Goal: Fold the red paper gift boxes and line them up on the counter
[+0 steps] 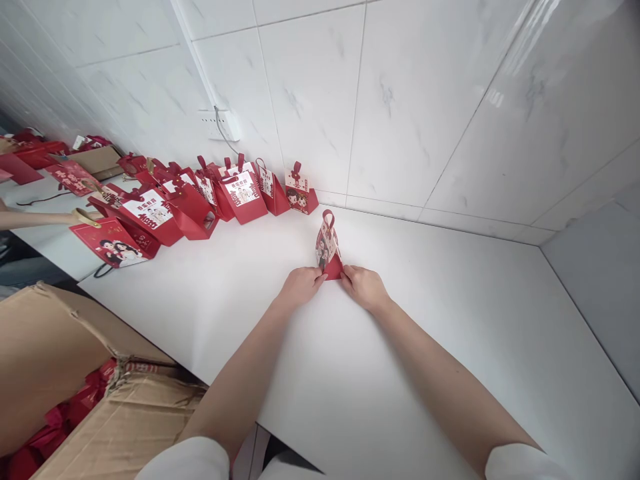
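Note:
A small red gift box (329, 248) with a looped handle and a printed picture stands upright on the white counter (450, 320). My left hand (300, 287) pinches its lower left corner, fingers closed on it. From the other side, my right hand (364, 287) grips the lower right corner the same way. A row of several finished red gift boxes (215, 193) lines the wall to the left.
An open cardboard carton (75, 387) with red items inside sits below the counter at the lower left. Another person's arm (40, 218) reaches in from the left edge, wearing a gold bracelet. A wall socket (223, 125) with a cable is above the boxes.

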{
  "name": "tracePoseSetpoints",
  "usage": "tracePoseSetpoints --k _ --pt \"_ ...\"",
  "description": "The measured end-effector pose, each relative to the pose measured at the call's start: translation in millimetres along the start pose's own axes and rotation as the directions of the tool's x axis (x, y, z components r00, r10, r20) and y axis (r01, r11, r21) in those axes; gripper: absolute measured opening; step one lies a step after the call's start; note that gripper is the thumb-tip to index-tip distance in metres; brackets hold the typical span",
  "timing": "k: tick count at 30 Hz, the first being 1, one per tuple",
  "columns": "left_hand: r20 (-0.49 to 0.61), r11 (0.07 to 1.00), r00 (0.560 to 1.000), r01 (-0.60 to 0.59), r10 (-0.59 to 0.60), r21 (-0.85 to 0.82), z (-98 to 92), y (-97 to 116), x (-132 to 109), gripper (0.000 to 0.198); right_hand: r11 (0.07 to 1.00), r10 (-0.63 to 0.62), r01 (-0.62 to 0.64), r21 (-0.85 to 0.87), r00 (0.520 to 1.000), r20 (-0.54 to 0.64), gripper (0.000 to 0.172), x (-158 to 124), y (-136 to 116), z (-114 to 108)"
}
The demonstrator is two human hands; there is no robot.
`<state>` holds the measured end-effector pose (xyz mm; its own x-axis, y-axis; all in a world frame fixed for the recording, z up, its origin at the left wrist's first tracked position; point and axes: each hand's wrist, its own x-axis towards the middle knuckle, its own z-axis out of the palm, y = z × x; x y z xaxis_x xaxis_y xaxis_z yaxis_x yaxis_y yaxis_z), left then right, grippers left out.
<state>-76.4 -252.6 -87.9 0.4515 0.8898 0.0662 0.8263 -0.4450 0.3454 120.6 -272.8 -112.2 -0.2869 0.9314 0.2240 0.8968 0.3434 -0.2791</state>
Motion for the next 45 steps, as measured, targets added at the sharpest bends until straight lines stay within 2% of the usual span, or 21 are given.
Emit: tracePoseSetpoints --k 7,10,12,13,15,16,17,19,20,22,25,28,32,38,42,45 --pt "-0.012 0.99 1.0 0.008 -0.01 -0.14 -3.0 -1.5 -2.5 0.04 1.0 -0.008 0.009 0.008 1.0 -0.026 0.022 -1.2 -3.0 -2.7" --pt "0.003 0.995 1.0 0.026 -0.026 -0.098 -9.2 -5.5 -3.7 0.035 0.997 -0.065 0.066 0.037 0.998 -0.021 0.026 -4.5 -3.7 -4.2" --pt "-0.088 0.991 0.987 0.132 -0.134 -0.027 -17.1 -11.5 -4.4 0.03 0.991 -0.099 0.102 0.086 0.994 -0.044 0.031 -7.6 -4.5 -5.7" --pt "-0.167 0.978 0.964 0.208 -0.206 -0.01 -21.8 -14.7 -4.7 0.029 0.986 -0.086 0.098 0.139 0.992 -0.088 0.033 -8.9 -4.7 -6.5" --pt "-0.307 0.946 0.897 0.32 -0.319 -0.049 -30.5 -19.3 -5.5 0.032 0.951 0.042 0.033 0.307 0.971 -0.235 0.033 -9.6 -3.9 -7.8" --pt "-0.335 0.939 0.878 0.329 -0.343 -0.098 -33.6 -19.7 -5.9 0.034 0.91 0.15 -0.007 0.413 0.937 -0.315 0.031 -9.0 -2.6 -8.1" --pt "-0.336 0.94 0.878 0.302 -0.34 -0.161 -35.2 -18.8 -6.1 0.037 0.855 0.264 -0.036 0.517 0.889 -0.375 0.028 -7.6 -0.7 -8.1" --pt "-0.314 0.93 0.902 0.196 -0.295 -0.312 -33.2 -13.6 -5.6 0.036 0.734 0.438 -0.056 0.677 0.801 -0.408 0.027 -3.5 4.7 -6.6" --pt "-0.3 0.91 0.915 0.142 -0.271 -0.389 -29.8 -10.4 -4.6 0.033 0.673 0.481 -0.05 0.738 0.787 -0.386 0.03 -1.1 8.0 -5.1" --pt "-0.267 0.849 0.932 0.075 -0.247 -0.524 -19.4 -6.0 -1.0 0.028 0.547 0.482 -0.031 0.837 0.829 -0.284 0.035 3.6 14.9 -0.5" --pt "-0.205 0.74 0.941 0.066 -0.27 -0.67 -2.8 -9.9 6.6 0.028 0.408 0.387 -0.025 0.912 0.91 -0.148 0.034 8.3 24.4 6.9" --pt "-0.143 0.614 0.944 0.074 -0.296 -0.786 6.4 -23.1 13.4 0.033 0.377 0.339 -0.032 0.926 0.935 -0.106 0.035 9.9 31.5 11.3" --pt "-0.045 0.475 0.956 0.103 -0.291 -0.874 7.1 -37.2 17.5 0.043 0.351 0.29 -0.049 0.935 0.955 -0.059 0.038 9.8 36.8 12.4" --pt "-0.021 0.505 0.958 0.132 -0.286 -0.853 3.3 -41.7 12.7 0.042 0.355 0.282 -0.075 0.932 0.959 -0.03 0.034 8.0 37.9 12.3" --pt "0.021 0.47 0.975 0.125 -0.22 -0.874 1.3 -41.1 6.5 0.039 0.369 0.262 -0.09 0.925 0.965 -0.01 0.033 5.7 37.8 13.7" --pt "0.017 0.481 0.976 0.122 -0.217 -0.868 1.7 -40.8 4.6 0.038 0.374 0.273 -0.085 0.923 0.962 -0.022 0.035 4.6 38.2 16.2"
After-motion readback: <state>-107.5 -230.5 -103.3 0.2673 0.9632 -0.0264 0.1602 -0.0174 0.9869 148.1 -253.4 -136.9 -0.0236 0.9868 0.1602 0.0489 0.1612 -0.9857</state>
